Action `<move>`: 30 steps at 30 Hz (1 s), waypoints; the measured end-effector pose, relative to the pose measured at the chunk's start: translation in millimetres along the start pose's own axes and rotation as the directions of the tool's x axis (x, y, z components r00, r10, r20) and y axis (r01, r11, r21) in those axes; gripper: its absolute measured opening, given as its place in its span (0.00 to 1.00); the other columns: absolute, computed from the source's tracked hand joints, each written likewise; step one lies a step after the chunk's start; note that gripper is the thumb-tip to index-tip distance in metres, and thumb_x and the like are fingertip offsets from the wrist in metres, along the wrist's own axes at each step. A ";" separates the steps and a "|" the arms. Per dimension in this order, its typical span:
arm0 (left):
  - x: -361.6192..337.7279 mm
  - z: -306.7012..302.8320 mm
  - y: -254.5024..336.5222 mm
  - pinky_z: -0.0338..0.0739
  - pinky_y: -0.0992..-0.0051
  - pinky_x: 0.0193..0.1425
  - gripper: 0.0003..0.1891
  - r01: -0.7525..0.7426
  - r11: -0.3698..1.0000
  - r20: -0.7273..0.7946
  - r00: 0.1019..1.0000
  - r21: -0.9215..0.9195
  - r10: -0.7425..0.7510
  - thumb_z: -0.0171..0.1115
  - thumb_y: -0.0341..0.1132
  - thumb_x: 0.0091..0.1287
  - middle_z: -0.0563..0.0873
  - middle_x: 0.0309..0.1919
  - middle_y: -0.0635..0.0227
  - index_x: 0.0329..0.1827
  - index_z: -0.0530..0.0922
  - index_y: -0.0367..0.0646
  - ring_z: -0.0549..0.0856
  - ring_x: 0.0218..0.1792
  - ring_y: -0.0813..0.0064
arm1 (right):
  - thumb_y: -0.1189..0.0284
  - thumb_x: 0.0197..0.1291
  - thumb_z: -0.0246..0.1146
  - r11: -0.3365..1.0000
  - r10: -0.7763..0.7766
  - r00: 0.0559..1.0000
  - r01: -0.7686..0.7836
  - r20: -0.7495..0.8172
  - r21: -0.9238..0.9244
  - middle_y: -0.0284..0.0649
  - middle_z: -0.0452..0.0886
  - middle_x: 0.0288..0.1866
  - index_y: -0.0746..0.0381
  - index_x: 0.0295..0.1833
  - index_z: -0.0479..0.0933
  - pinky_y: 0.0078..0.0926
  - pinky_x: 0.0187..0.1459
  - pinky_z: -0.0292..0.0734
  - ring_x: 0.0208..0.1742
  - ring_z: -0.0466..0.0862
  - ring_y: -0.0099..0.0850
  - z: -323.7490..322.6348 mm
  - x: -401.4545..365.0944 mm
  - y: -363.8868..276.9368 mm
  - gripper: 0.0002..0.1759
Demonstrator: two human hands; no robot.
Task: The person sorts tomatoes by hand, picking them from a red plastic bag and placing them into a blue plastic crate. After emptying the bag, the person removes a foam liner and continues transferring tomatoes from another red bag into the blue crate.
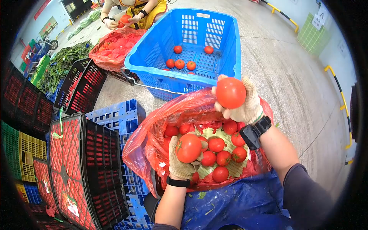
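Note:
My left hand point(183, 165), in a pale knit glove, is closed around a red tomato point(189, 148) above the lined crate. Farther up and to the right, my gloved right hand point(248, 103) grips another tomato point(230, 93), near the close rim of the blue crate. Below both hands, a red plastic bag point(153, 130) lines a container with several loose tomatoes point(216, 144) on patterned paper. The large blue crate point(184, 73) stands just beyond, with several tomatoes point(179, 64) on its slatted floor.
Black crates point(103, 172) with red contents stand at left beside a blue pallet point(119, 115). Across from me, a person in yellow point(155, 15) holds tomatoes over another red-bagged crate point(115, 46). Leafy greens point(65, 61) lie at upper left. Yellow-black rails point(339, 99) line the right wall.

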State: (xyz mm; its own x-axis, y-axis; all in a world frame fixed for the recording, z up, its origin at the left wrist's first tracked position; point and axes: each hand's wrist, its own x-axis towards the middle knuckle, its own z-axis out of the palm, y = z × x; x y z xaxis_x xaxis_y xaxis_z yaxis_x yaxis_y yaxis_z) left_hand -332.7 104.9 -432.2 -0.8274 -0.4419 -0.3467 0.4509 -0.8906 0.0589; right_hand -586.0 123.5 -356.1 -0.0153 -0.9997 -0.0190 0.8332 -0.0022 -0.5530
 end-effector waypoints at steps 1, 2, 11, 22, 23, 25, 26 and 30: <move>-1.2 9.8 0.8 0.81 0.73 0.19 0.34 -0.061 0.998 -0.094 0.994 0.002 0.061 0.45 0.64 0.68 0.85 0.40 0.49 0.59 0.73 0.41 0.85 0.24 0.62 | 0.40 0.60 0.53 0.998 0.053 0.998 -0.054 0.021 0.039 0.54 0.77 0.53 0.55 0.63 0.68 0.42 0.22 0.82 0.35 0.84 0.53 0.7 -1.8 2.8 0.36; -2.3 14.3 2.0 0.81 0.73 0.19 0.34 -0.122 0.992 -0.187 0.975 0.011 0.122 0.47 0.64 0.67 0.86 0.37 0.56 0.56 0.74 0.41 0.84 0.21 0.64 | 0.38 0.61 0.52 0.991 0.105 0.993 -0.108 0.045 0.077 0.54 0.78 0.53 0.55 0.63 0.68 0.40 0.19 0.81 0.33 0.84 0.51 1.4 -2.3 5.0 0.37; -0.9 11.4 14.4 0.75 0.81 0.16 0.38 -0.061 0.983 -0.143 0.989 -0.175 0.035 0.49 0.67 0.66 0.83 0.41 0.54 0.59 0.71 0.36 0.80 0.20 0.71 | 0.54 0.58 0.65 0.085 -0.670 0.731 -0.101 -0.132 -0.991 0.53 0.73 0.62 0.58 0.65 0.69 0.40 0.54 0.79 0.59 0.78 0.47 -9.5 61.2 -31.4 0.32; 15.3 -28.9 12.5 0.74 0.82 0.16 0.32 0.077 0.990 -0.037 0.996 -0.121 -0.082 0.49 0.64 0.67 0.81 0.32 0.58 0.56 0.71 0.42 0.80 0.21 0.71 | 0.62 0.55 0.65 -0.733 -0.380 0.802 0.043 0.462 -0.678 0.48 0.79 0.52 0.62 0.51 0.78 0.42 0.59 0.71 0.57 0.76 0.49 -5.7 53.2 2.8 0.21; 15.1 -28.0 12.3 0.74 0.82 0.16 0.32 0.072 0.990 -0.040 0.996 -0.125 -0.077 0.49 0.64 0.67 0.81 0.32 0.58 0.56 0.71 0.42 0.80 0.21 0.71 | 0.62 0.53 0.66 -0.634 -0.276 0.816 0.243 0.508 -0.734 0.49 0.79 0.52 0.61 0.51 0.78 0.45 0.60 0.70 0.57 0.76 0.48 10.5 41.8 17.7 0.22; 15.0 -23.0 10.9 0.73 0.81 0.16 0.33 0.074 0.997 -0.065 0.995 0.034 -0.071 0.45 0.66 0.68 0.82 0.31 0.61 0.56 0.72 0.44 0.82 0.21 0.72 | 0.56 0.46 0.70 -0.448 0.048 0.917 0.374 0.395 -0.812 0.51 0.74 0.60 0.60 0.61 0.74 0.44 0.63 0.69 0.64 0.72 0.48 32.9 23.0 43.1 0.36; 14.4 -17.8 8.5 0.73 0.81 0.16 0.33 0.084 0.996 -0.072 0.994 0.034 -0.081 0.45 0.66 0.68 0.82 0.31 0.61 0.56 0.72 0.44 0.82 0.21 0.72 | 0.54 0.42 0.71 -0.297 0.155 0.947 0.317 0.283 -0.901 0.52 0.71 0.64 0.60 0.64 0.71 0.42 0.63 0.70 0.65 0.72 0.49 46.1 14.0 54.2 0.42; 13.9 -18.1 3.8 0.74 0.80 0.17 0.33 0.027 0.927 -0.092 0.996 0.373 0.008 0.39 0.66 0.71 0.83 0.29 0.66 0.56 0.73 0.44 0.82 0.19 0.74 | 0.58 0.43 0.73 -0.096 0.312 0.942 -0.101 -0.126 -0.990 0.47 0.78 0.56 0.63 0.57 0.76 0.34 0.60 0.73 0.58 0.78 0.41 45.3 17.7 63.5 0.34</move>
State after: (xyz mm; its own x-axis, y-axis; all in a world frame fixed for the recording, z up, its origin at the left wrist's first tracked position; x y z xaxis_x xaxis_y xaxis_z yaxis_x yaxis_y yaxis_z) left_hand -336.5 97.3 -453.8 -0.7892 -0.4375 -0.4310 0.2713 -0.8780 0.3944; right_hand -508.4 104.5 -353.8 0.1759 -0.9390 -0.2956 -0.6260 0.1250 -0.7697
